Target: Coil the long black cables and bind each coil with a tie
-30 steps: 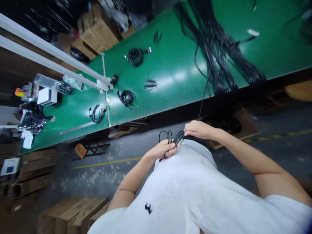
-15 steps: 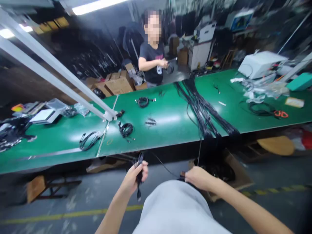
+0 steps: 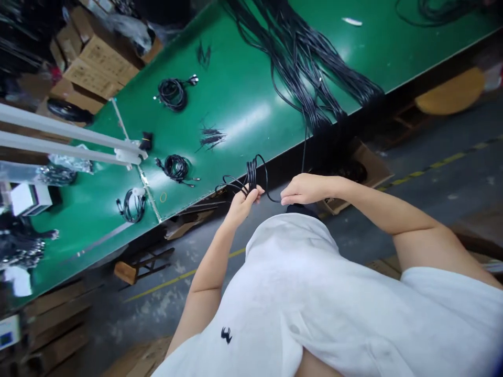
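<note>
My left hand (image 3: 244,203) is closed around several loops of a thin black cable (image 3: 251,170), held just off the table's front edge. From those loops one strand curves right to my right hand (image 3: 298,189), whose fingers pinch it. Behind the right hand a strand runs up to the long bundle of black cables (image 3: 298,57) that lies across the table and hangs over its edge. Both hands are in front of my white shirt.
On the green table (image 3: 243,99) lie coiled cables (image 3: 173,94), another coil (image 3: 175,167), a pile of short black ties (image 3: 212,137) and a yellow rubber band (image 3: 163,197). White metal posts (image 3: 70,141) stand at left. A wooden stool (image 3: 450,91) and an open carton (image 3: 369,162) are below the edge.
My view has tipped down and turned. The left hand now holds open round loops where a hanging bunch was, and my hands are closer together. The co-worker has left the picture.
</note>
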Available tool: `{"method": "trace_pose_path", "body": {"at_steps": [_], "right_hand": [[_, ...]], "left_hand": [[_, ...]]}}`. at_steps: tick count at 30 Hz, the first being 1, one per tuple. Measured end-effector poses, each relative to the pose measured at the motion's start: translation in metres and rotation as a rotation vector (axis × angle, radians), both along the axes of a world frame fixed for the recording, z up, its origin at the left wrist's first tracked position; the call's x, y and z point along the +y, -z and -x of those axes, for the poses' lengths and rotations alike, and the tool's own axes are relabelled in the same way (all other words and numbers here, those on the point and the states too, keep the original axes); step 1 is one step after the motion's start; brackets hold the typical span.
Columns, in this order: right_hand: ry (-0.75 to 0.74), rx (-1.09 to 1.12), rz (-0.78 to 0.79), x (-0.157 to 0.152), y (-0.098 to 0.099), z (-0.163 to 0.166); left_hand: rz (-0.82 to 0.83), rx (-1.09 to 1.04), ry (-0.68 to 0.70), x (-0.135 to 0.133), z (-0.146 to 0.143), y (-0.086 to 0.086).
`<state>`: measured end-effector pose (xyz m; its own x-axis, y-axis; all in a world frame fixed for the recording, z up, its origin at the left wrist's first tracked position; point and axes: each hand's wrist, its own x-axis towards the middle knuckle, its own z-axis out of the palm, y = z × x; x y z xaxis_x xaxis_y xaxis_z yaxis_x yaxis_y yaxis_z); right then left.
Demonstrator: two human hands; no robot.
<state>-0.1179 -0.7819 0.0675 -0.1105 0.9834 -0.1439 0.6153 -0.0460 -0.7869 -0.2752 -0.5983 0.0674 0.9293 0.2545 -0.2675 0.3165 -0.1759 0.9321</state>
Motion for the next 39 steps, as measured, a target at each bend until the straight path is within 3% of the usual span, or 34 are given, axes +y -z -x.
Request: {"method": "trace_pose_path", "body": {"at_steps": [4,7,11,18,21,26,29,32,35,37,39], "right_hand": [[-0.045,0.250,0.007,-0.004,-0.002,-0.012],[0.049,0.400,-0.057,-0.010,0.001,-0.028],[0.147,0.449,-0.055,-0.020,0.009,-0.044],[0.176,0.447,-0.108,-0.020,0.014,-0.044],[0.305,0.361,-0.119,-0.032,0.038,-0.060],[0.637,-0.056,-0.148,-0.067,0.110,-0.106],[0.691,-0.269,-0.094,-0.065,0.127,-0.124],[0.696,-0.365,-0.075,-0.047,0.103,-0.129],[0.804,-0.304,-0.287,-0.035,0.063,-0.120],[0.905,-0.196,-0.451,-0.032,0.043,-0.110],[0.921,-0.144,-0.484,-0.028,0.032,-0.102]], "left_hand": [[0.053,0.011,0.197,-0.008,-0.017,-0.001],[0.339,0.130,0.293,-0.022,-0.021,-0.001],[0.637,0.260,0.163,-0.034,-0.021,-0.007],[0.837,0.364,0.005,-0.046,-0.027,-0.014],[0.932,0.381,-0.046,-0.044,-0.024,-0.021],[1.020,0.269,-0.304,-0.031,-0.013,-0.034],[1.049,0.211,-0.337,-0.028,-0.010,-0.042],[1.000,0.149,-0.281,-0.019,-0.002,-0.054],[0.904,-0.070,-0.293,0.002,0.017,-0.066],[0.922,-0.295,-0.313,0.018,0.034,-0.070],[0.987,-0.469,-0.290,0.030,0.051,-0.069]]}}
